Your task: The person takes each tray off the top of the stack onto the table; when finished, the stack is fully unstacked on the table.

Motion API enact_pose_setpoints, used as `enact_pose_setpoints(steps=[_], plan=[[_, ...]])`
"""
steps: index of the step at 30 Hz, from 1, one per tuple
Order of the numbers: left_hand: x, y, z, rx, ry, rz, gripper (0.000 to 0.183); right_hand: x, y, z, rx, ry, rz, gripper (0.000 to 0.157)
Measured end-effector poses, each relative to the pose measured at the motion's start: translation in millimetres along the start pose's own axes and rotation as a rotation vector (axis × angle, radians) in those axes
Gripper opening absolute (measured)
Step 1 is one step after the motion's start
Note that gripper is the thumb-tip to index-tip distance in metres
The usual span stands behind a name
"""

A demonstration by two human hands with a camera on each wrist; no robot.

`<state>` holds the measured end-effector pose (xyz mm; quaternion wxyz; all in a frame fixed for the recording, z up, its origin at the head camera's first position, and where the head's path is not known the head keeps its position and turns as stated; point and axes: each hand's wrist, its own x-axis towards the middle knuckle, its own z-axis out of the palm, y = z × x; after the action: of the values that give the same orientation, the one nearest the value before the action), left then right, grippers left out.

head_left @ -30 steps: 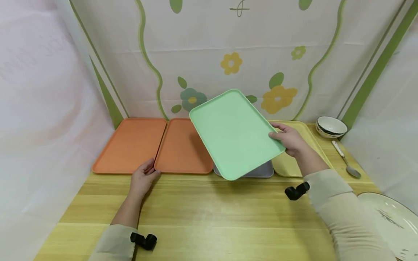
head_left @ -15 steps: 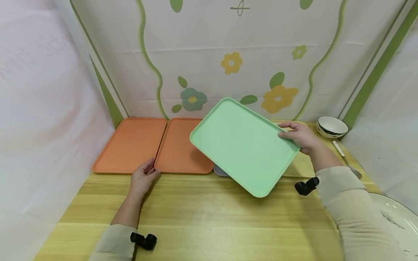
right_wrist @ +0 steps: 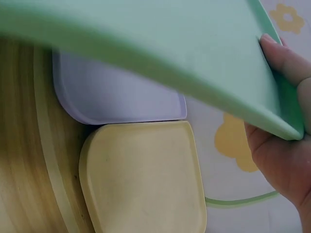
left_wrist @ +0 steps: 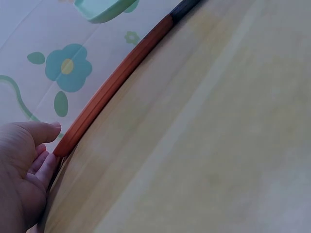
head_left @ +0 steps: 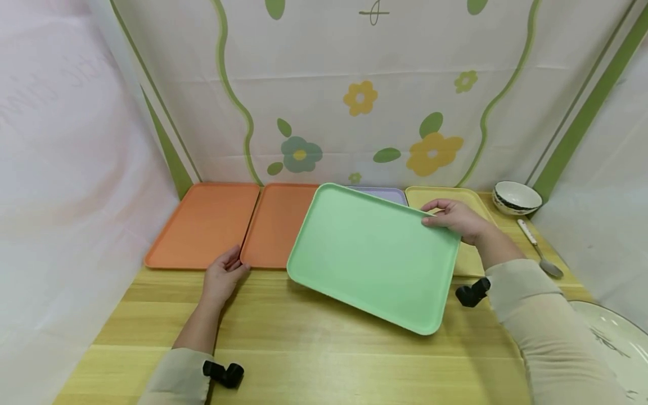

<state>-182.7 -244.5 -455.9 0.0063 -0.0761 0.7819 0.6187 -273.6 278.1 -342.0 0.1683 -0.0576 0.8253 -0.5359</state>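
Note:
In the head view my right hand (head_left: 455, 221) grips the upper right corner of a light green tray (head_left: 374, 259), thumb on its face. The tray is held tilted above the table and partly covers the trays behind it. In the right wrist view its rim passes over a lilac tray (right_wrist: 116, 92). My left hand (head_left: 223, 275) rests by the near left corner of an orange tray (head_left: 273, 225). In the left wrist view fingertips (left_wrist: 50, 162) touch that tray's corner, and the thumb is raised above it. A second orange tray (head_left: 202, 225) lies just left.
A yellow tray (head_left: 468, 256) lies at the right end of the row along the patterned cloth wall (head_left: 304, 84). Farther right are a bowl (head_left: 516, 197) and a spoon (head_left: 539, 248). A large plate (head_left: 617, 343) lies at the near right of the wooden table (head_left: 304, 360).
My right hand has turned the green tray from a steep slant to nearly level across and brought it down and nearer. My left hand has stayed at the orange tray's corner.

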Motion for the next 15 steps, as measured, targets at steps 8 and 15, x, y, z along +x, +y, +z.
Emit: enact_pose_setpoints(steps=[8,15], plan=[[0.2,0.1,0.2,0.006,0.005,0.017,0.066,1.5,5.8,12.9,-0.035,-0.110,-0.001,0.016],[-1.1,0.6,0.7,0.013,-0.005,0.034,0.067,3.8,9.2,18.4,-0.083,-0.154,0.004,0.015]])
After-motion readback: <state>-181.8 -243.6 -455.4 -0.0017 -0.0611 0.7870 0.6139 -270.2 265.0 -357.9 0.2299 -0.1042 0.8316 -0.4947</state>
